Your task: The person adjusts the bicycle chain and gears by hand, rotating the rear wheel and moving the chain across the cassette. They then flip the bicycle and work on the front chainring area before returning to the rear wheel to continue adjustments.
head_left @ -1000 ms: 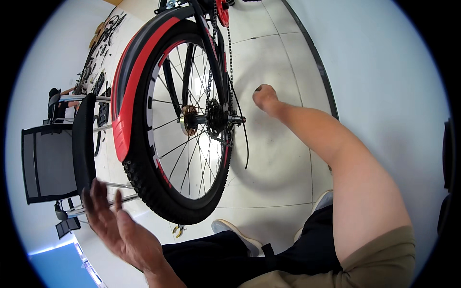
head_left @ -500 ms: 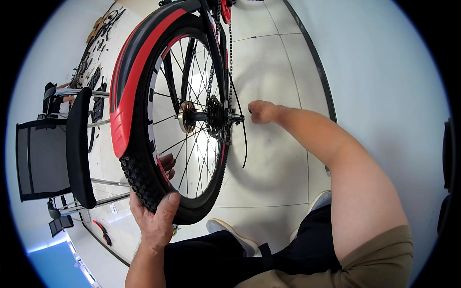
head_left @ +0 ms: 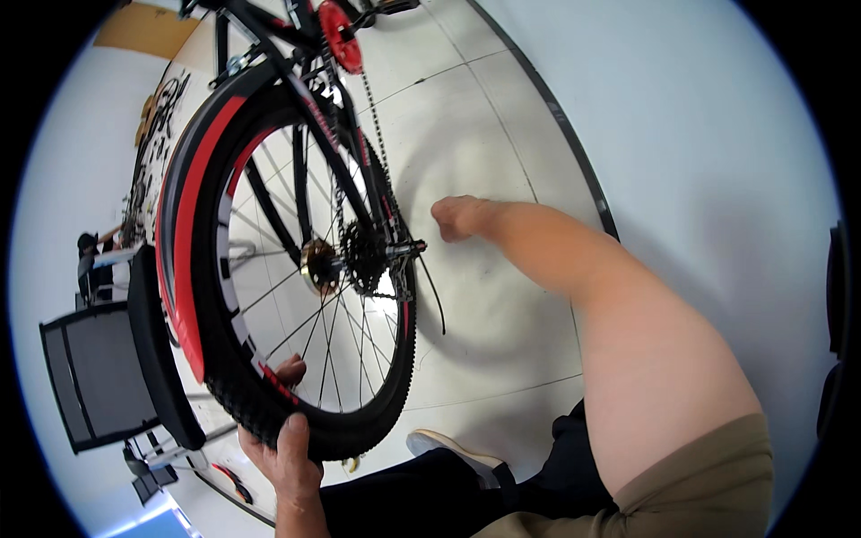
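Note:
A bicycle's rear wheel [head_left: 296,296] fills the left half of the view, with a knobby black tyre, a black and red rim, thin spokes and a red and black mudguard [head_left: 184,242] over it. My left hand [head_left: 285,448] grips the tyre at its lowest part, fingers through to the rim. My right hand [head_left: 457,217] is closed into a fist just right of the axle end [head_left: 408,248], near the sprocket cluster [head_left: 363,255] and chain [head_left: 375,134]. Whether it holds anything I cannot tell.
The pale tiled floor [head_left: 484,117] lies under the bicycle, with a dark curved line across it. A red chainring [head_left: 339,36] and black frame tubes sit at the top. A black mesh chair [head_left: 99,377] stands at the left. My shoe [head_left: 448,446] is below the wheel.
My left hand rose from open below the wheel and took hold of the tyre's bottom. My right hand drifted a little down toward the axle and stays closed.

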A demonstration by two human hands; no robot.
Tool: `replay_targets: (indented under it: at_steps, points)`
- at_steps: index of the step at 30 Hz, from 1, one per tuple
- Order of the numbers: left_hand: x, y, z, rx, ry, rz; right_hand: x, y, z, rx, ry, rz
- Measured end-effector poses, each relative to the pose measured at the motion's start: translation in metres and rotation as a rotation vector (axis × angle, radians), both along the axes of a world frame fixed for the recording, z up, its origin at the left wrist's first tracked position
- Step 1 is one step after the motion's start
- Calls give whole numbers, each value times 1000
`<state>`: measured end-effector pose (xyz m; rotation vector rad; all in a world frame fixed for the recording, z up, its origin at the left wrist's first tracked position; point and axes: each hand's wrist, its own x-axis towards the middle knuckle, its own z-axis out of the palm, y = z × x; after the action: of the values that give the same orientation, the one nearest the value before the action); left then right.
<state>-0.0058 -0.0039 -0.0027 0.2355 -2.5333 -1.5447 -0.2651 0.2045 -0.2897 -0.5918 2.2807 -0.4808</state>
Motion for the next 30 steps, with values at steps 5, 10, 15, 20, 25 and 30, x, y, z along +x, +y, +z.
replay_targets:
  at_steps: [5, 10, 15, 20, 25, 30]
  points:
    - [3, 1, -1, 13, 3, 60, 1, -9, 14, -128, -4, -112]
    - [-5, 20, 2, -1, -7, 146, -10, -15, -6, -249, 10, -309]
    - [-3, 11, 2, -7, -20, 111, -6, -18, -2, -251, 40, -281]
    - [-2, 12, 5, 49, -12, 105, -13, -32, -28, -381, 41, -461]
    - [-5, 12, 5, 40, -18, 76, -37, -43, -28, -588, -60, -771]
    - [-3, 18, 3, 72, 9, 119, -33, -56, -21, -802, -320, -973]
